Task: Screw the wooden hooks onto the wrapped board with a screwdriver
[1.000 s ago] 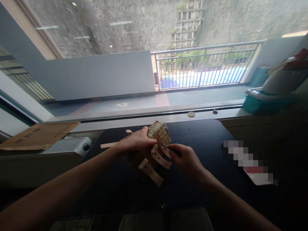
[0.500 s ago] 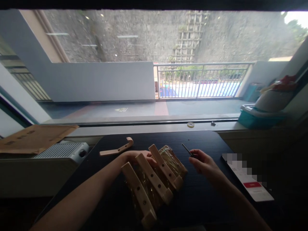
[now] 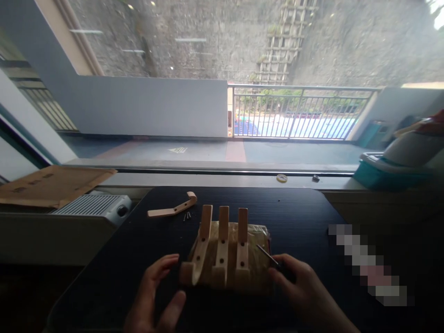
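Note:
Three pale wooden hooks stand in a row on a tape-wrapped brown block (image 3: 256, 277): a left hook (image 3: 201, 245), a middle hook (image 3: 222, 249) and a right hook (image 3: 242, 247). Dark holes show in each one. My left hand (image 3: 152, 296) is open beside the block's left side, thumb and fingers apart, nothing in it. My right hand (image 3: 300, 282) grips a screwdriver (image 3: 267, 255) with a dark handle; its thin shaft points up-left over the block's right part. A separate wooden hook (image 3: 173, 210) lies on the table behind, with small screws (image 3: 188, 216) near it.
The dark table (image 3: 294, 212) stands against a window sill (image 3: 208, 180). On the sill are a tape roll (image 3: 281, 178) and a small metal piece (image 3: 315, 178). A cardboard sheet (image 3: 52, 185) rests on a radiator (image 3: 93, 206) at left; a teal box (image 3: 385, 173) sits at right.
The block with its three hooks has turned from a slant to face me squarely. My left hand has let go and moved to its near left. The screws behind it now show.

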Demonstrator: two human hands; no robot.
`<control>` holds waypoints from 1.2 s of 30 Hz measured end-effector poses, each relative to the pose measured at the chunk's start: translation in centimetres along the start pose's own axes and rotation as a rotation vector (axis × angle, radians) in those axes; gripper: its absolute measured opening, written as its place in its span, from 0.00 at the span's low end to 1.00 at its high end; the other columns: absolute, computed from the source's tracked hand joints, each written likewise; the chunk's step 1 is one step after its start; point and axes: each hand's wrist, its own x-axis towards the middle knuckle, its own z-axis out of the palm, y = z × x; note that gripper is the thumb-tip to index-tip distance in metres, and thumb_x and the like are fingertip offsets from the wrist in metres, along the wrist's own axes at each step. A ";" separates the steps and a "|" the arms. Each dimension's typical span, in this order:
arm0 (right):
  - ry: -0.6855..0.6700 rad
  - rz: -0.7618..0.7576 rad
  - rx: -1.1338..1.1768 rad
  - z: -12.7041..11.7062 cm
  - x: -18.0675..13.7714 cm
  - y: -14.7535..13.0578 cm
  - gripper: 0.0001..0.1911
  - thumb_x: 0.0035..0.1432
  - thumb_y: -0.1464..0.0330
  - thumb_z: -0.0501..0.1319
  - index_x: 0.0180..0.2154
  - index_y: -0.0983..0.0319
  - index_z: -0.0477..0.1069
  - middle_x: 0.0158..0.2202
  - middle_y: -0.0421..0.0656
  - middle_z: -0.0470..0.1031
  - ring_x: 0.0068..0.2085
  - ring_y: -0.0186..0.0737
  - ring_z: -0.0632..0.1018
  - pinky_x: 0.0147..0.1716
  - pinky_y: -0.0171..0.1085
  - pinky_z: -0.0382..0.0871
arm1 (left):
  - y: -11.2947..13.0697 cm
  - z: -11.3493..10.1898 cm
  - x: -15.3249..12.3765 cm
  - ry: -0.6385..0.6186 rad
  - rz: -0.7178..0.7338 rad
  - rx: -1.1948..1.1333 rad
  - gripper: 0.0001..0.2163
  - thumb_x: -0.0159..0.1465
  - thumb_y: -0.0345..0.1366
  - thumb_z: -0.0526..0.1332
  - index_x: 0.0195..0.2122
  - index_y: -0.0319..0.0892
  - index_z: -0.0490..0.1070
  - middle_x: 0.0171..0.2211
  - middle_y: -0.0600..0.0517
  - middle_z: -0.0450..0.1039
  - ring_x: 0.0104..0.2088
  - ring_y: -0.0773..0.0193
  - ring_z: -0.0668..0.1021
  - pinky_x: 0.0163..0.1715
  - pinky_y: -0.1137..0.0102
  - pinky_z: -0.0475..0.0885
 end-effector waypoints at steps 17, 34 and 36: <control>0.229 -0.072 0.367 2.2 2.3 -3.7 0.21 0.51 0.56 0.62 0.43 0.62 0.70 0.35 0.44 0.77 0.37 0.42 0.76 0.35 0.36 0.70 | -0.5 3.2 -0.4 -0.117 -0.051 -0.075 0.24 0.54 0.45 0.63 0.52 0.48 0.64 0.49 0.50 0.72 0.46 0.54 0.76 0.46 0.64 0.72; 0.289 -0.045 0.264 3.7 1.8 -3.4 0.13 0.54 0.57 0.58 0.34 0.61 0.70 0.27 0.39 0.73 0.28 0.37 0.72 0.23 0.31 0.64 | -1.5 4.5 -0.5 -0.097 0.003 -0.023 0.23 0.56 0.41 0.62 0.52 0.49 0.58 0.48 0.50 0.70 0.48 0.56 0.74 0.47 0.63 0.71; 0.305 -0.028 0.265 3.9 1.6 -3.3 0.14 0.53 0.57 0.58 0.34 0.61 0.70 0.26 0.39 0.72 0.27 0.36 0.71 0.23 0.31 0.63 | -1.7 4.6 -0.5 -0.085 0.004 -0.033 0.23 0.56 0.40 0.62 0.52 0.49 0.58 0.47 0.49 0.71 0.48 0.56 0.74 0.47 0.63 0.72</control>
